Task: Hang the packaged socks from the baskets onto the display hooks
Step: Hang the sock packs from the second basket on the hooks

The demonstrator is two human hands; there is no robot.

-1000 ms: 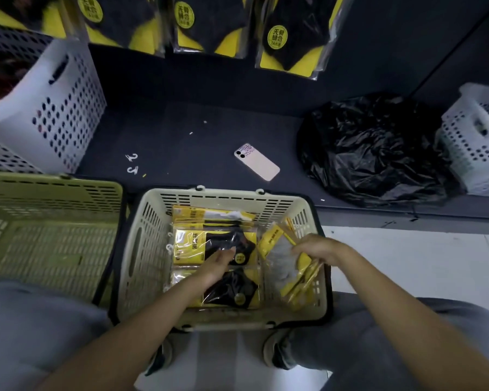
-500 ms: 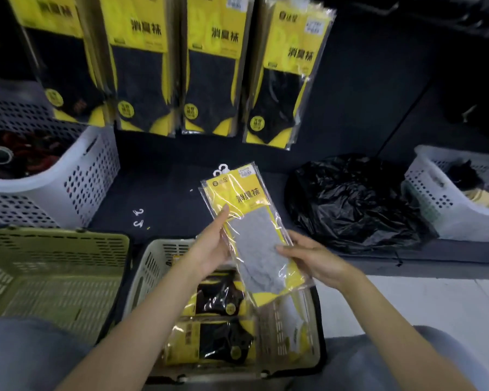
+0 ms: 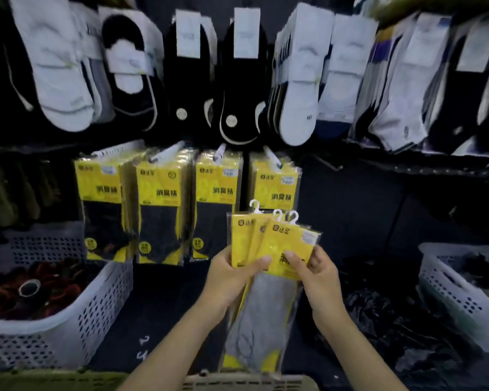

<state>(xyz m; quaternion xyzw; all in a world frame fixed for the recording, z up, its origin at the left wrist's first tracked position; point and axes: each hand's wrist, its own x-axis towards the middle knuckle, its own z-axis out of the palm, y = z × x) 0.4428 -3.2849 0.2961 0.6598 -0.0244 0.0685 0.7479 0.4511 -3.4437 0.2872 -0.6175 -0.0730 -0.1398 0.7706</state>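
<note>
Holding three fanned packs of grey socks (image 3: 275,244) in front of the row of yellow packs (image 3: 158,204) hanging on the display hooks (image 3: 167,151), a person is gripping the bundle with both hands. The left hand (image 3: 232,275) is clasping the fan's left edge, thumb lying across the yellow cards. The right hand (image 3: 316,280) is pinching the front pack's card from the right. The white hanger tabs (image 3: 277,214) are pointing up, covering the lower part of that row's rightmost pack. Above the row, white and black socks (image 3: 237,80) are hanging. Below the row to its left, a white perforated basket (image 3: 76,314) is sitting; well to the row's right, a second white basket (image 3: 449,292) is sitting beside a black plastic bag (image 3: 393,320). Far beneath the row, a beige basket rim (image 3: 246,383) is showing.
</note>
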